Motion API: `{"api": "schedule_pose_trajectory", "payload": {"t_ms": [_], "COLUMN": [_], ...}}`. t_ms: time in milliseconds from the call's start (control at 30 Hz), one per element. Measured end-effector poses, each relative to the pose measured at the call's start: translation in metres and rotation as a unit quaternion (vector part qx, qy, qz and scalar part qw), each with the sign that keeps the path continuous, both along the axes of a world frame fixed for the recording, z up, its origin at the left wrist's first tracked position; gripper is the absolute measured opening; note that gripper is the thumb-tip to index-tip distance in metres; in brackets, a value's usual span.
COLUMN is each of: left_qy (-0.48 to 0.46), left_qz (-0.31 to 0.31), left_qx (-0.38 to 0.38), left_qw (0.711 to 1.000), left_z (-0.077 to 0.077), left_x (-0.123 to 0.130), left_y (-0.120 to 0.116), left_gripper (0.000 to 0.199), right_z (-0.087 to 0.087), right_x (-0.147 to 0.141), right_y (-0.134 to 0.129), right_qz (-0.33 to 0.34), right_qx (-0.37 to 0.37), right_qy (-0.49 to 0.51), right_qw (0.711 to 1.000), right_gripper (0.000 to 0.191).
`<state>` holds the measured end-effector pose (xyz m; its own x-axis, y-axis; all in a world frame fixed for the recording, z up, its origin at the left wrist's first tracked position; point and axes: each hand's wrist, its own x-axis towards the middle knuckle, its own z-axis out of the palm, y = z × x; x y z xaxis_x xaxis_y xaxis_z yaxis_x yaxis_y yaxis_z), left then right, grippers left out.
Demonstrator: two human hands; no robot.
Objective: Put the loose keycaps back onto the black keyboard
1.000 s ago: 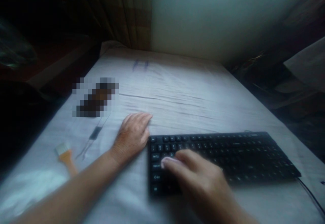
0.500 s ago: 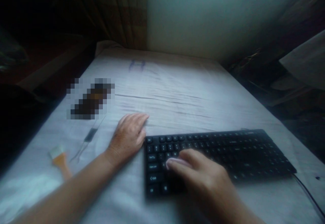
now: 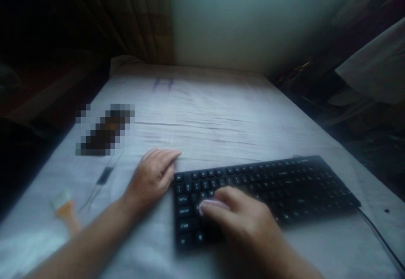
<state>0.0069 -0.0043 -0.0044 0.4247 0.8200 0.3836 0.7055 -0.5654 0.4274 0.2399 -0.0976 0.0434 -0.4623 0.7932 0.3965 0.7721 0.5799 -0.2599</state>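
Note:
A black keyboard (image 3: 303, 190) lies on the pale cloth, its cable leaving at the right end. Over its left keys, my right hand (image 3: 240, 215) is closed on a small pinkish-white item (image 3: 215, 204), mostly hidden by the fingers; what it is cannot be made out. My left hand (image 3: 153, 173) rests beside the keyboard's top left corner, fingers stretched out and lying close together, with nothing visible in it.
A brush with an orange handle (image 3: 68, 215) lies at the left, near my left forearm. Above it are a small dark piece with thin wires (image 3: 105, 175) and a pixelated dark object (image 3: 106, 131). A wall (image 3: 221, 22) and curtain (image 3: 155, 26) stand behind.
The whole view has shifted slightly, so the keyboard and the objects appear further left. Both hands keep nearly the same places relative to the keyboard.

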Motion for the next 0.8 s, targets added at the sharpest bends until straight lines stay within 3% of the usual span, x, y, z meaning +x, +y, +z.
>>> {"api": "schedule_pose_trajectory", "payload": {"t_ms": [167,267,333,433,800], "left_qy": [-0.028,0.034,0.079,0.131,0.18], "left_qz": [-0.093,-0.166,-0.182,-0.178,-0.154], "left_qx": [-0.111,-0.203,-0.243,-0.274,-0.264], "left_qw": [0.989,0.964,0.95,0.936,0.935], "left_z": [0.012,0.022,0.027,0.03,0.025], "left_x": [-0.009,-0.016,-0.017,-0.015,-0.009], "left_y": [-0.005,-0.014,-0.022,-0.035,-0.049], "left_gripper": [0.036,0.081,0.113,0.133,0.138], "right_z": [0.0,0.001,0.0,-0.001,-0.003], "right_x": [0.014,0.021,0.023,0.022,0.019], "right_y": [0.001,0.002,0.001,0.001,0.0], "right_qz": [-0.008,-0.003,-0.001,-0.008,-0.029], "right_qx": [-0.038,-0.058,-0.064,-0.057,-0.049], "right_qy": [0.019,0.026,0.031,0.032,0.023], "right_qw": [0.999,0.998,0.997,0.998,0.998], "right_gripper": [0.026,0.027,0.028,0.027,0.025]}}
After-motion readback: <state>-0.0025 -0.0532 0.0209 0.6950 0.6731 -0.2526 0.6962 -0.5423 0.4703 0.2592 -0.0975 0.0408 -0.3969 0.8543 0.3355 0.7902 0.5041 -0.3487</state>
